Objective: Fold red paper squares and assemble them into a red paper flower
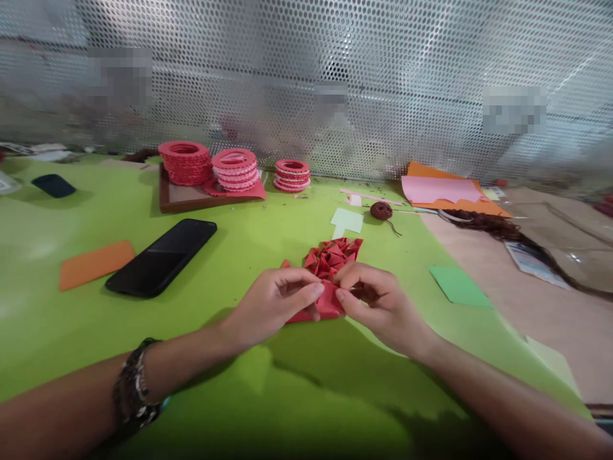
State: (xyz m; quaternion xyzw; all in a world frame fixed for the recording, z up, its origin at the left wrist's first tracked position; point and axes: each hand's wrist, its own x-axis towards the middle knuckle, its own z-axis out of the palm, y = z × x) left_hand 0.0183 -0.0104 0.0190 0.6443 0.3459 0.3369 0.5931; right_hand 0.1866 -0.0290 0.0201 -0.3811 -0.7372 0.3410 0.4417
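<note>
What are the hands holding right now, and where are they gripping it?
Both the left hand and the right hand pinch the near edge of a folded red paper piece lying on the green table.

Work setting. A bench with a bright green top fills the foreground. Directly behind the bench stands a perforated metal screen, silvery and catching soft light; right of the green surface lies a brown paper covering.
</note>
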